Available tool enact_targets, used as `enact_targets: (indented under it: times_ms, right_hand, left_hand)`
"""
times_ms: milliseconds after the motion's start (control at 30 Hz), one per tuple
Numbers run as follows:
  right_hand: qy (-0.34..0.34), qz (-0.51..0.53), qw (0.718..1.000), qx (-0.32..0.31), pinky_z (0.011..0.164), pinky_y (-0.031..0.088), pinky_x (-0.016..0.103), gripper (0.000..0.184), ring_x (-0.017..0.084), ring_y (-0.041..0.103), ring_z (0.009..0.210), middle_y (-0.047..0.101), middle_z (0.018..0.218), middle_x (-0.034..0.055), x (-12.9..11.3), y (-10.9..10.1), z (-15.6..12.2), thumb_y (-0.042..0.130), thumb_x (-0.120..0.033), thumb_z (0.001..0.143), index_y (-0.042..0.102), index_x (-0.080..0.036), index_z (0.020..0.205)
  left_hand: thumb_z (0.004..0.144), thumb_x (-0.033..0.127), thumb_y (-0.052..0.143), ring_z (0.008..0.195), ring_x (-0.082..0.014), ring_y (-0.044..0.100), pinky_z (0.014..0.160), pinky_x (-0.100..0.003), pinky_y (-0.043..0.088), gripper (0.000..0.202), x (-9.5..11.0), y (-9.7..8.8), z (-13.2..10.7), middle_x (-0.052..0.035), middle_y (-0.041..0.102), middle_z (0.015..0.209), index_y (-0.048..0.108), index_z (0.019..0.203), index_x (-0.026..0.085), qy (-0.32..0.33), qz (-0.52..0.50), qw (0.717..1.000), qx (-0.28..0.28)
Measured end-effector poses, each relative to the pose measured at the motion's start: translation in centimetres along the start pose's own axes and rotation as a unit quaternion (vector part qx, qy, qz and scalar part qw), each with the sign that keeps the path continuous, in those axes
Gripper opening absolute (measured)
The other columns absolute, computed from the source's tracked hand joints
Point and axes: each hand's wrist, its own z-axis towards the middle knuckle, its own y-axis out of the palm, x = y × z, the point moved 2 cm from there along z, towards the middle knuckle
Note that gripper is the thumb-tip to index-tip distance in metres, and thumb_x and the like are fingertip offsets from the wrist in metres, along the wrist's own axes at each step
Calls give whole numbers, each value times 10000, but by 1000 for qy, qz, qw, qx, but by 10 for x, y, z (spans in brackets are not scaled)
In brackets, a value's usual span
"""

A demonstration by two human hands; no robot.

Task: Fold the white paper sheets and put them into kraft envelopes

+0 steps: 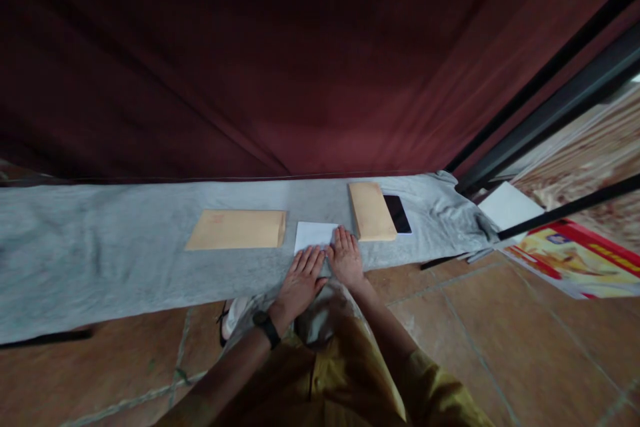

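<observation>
A white sheet of paper [314,235] lies on a grey cloth [125,240] spread over the floor. My left hand [301,280], with a black watch on its wrist, lies flat with fingers stretched on the sheet's near edge. My right hand [346,257] presses flat on the sheet's right corner, fingers together and extended. A brown envelope [236,229] lies left of the sheet. A second brown envelope [371,211] lies to the right, with a dark phone [397,213] beside it.
A dark red curtain [280,60] hangs behind the cloth. At right are black metal bars [550,107], a white sheet [509,205] and a colourful printed poster [575,257]. Brown floor tiles [500,347] surround my knees.
</observation>
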Motion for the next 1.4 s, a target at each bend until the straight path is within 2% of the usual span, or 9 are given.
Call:
enact_targets:
  times_ms: [133,233,367,533,733,900,1200,1300,1400]
  right_hand:
    - [-26,4,1000,0,1222,277,539,580,328,352,1494,400,1592,214,3,-8,-33,420,-364,1047,398,-59,1539]
    - [-33,11,999,-19,1223,284,541,569,331,355,1492,408,1585,220,2,-16,-46,421,-350,1040,422,-49,1523]
    - [-16,32,999,-26,1219,313,531,513,316,406,1463,466,1553,199,2,-23,-43,428,-280,1013,499,-77,1479]
    - [14,98,995,-9,1192,388,479,495,258,494,1395,587,1450,159,7,-28,-36,383,-125,950,593,-113,1398]
    - [40,162,986,8,1155,433,478,511,251,558,1325,641,1377,152,9,-29,-44,392,-82,914,623,-136,1367]
    - [35,220,974,32,1138,457,474,490,253,593,1280,662,1344,136,14,-30,-50,447,-104,897,648,-173,1339]
    - [65,325,943,35,1125,474,462,443,247,638,1233,698,1295,108,22,-30,-49,491,-153,862,698,-209,1250]
    - [137,361,922,39,1135,457,478,404,261,633,1249,689,1318,111,27,-27,-54,538,-260,893,683,-207,1267]
    - [222,426,874,65,1154,429,483,427,264,611,1283,667,1355,116,30,-25,-57,567,-375,906,657,-206,1288]
  left_hand:
    - [976,408,512,1505,-304,345,1247,-499,255,597,0,-4,-1,-144,453,1583,466,1506,136,0,-20,1000,0]
    - [997,377,475,1455,-311,423,1210,-501,307,506,1,-10,7,-151,527,1523,534,1448,154,-7,-32,999,4]
    - [1001,294,445,1355,-327,529,1146,-503,381,425,5,-15,31,-194,607,1421,606,1352,118,-11,-10,1000,-21]
    - [954,108,408,1374,-277,526,1150,-459,400,449,17,-12,60,-177,567,1474,605,1357,132,38,35,997,-51]
    - [910,-3,386,1290,-294,596,1043,-448,498,482,34,-14,71,-248,603,1398,617,1328,65,65,87,991,-74]
    - [891,-33,415,1149,-299,663,915,-399,553,424,48,-17,79,-283,658,1266,663,1233,15,56,122,987,-85]
    - [899,-3,485,1000,-275,685,805,-370,536,283,62,-19,91,-225,714,1067,708,1064,51,1,114,991,-71]
    - [901,15,503,961,-259,683,815,-363,523,246,58,-30,91,-183,726,1012,711,1012,83,1,104,993,-65]
    - [923,55,494,991,-257,666,886,-384,496,233,48,-54,91,-146,727,989,701,1006,122,-15,74,997,-22]
